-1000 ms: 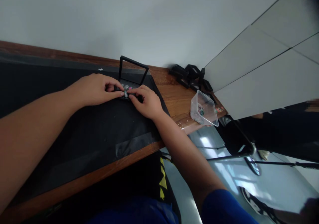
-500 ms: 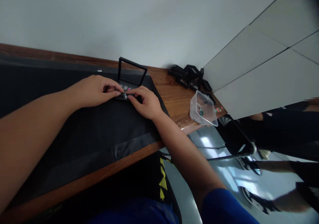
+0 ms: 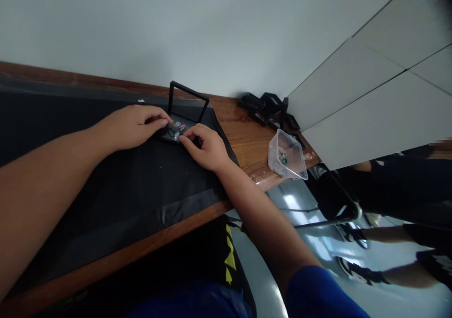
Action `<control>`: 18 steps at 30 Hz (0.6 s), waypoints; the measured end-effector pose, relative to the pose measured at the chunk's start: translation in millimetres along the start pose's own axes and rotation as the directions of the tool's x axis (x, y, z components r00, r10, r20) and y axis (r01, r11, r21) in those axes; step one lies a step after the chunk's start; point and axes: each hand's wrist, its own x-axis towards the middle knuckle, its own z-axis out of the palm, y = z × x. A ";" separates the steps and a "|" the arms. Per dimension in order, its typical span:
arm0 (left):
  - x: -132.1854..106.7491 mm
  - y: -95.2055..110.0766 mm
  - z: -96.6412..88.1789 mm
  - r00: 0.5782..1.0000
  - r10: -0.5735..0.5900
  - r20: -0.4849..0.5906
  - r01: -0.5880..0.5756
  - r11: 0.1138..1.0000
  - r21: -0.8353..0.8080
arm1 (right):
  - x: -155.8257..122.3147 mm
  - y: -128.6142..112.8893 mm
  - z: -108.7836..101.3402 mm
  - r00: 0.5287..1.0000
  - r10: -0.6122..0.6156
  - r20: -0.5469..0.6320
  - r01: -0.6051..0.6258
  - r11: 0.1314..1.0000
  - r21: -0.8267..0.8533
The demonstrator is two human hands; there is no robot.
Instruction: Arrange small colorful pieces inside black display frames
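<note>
A small black hinged frame case [image 3: 176,128] lies open on the black mat [image 3: 116,186], its empty lid frame [image 3: 187,102] standing upright behind it. Several small pink, green and silvery pieces rest on its base. My left hand [image 3: 134,126] is curled at the case's left edge, fingertips pressed on it. My right hand [image 3: 206,146] sits at the case's near right corner, fingers bent, index tip touching the base. Whether either hand pinches a piece is hidden.
The mat covers a wooden table [image 3: 247,143] against a white wall. A clear plastic tub [image 3: 286,155] with a few small pieces stands near the table's right end. A pile of black frames [image 3: 270,108] lies behind it. Another person's legs and shoes [image 3: 356,271] show at lower right.
My two hands have drawn slightly apart, uncovering the coloured pieces on the case's base. The other person's legs have shifted at the lower right.
</note>
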 end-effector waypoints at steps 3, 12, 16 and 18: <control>-3.9 14.6 -3.9 0.995 -0.102 -0.007 0.102 0.994 0.045 | -0.7 -0.2 0.3 1.000 -0.030 -0.003 0.030 0.999 0.013; -1.0 10.0 0.6 0.986 -0.163 0.033 0.159 0.983 0.096 | -1.4 -5.6 -2.5 0.999 0.020 0.042 -0.019 1.000 -0.009; 0.4 4.1 1.4 0.985 -0.159 0.061 0.156 0.986 0.059 | -2.8 -9.8 -2.9 0.996 0.065 0.058 -0.062 0.997 -0.042; 1.3 0.5 1.0 0.986 -0.149 0.075 0.146 0.989 0.036 | -3.3 -10.9 -2.6 0.995 0.079 0.063 -0.076 0.996 -0.050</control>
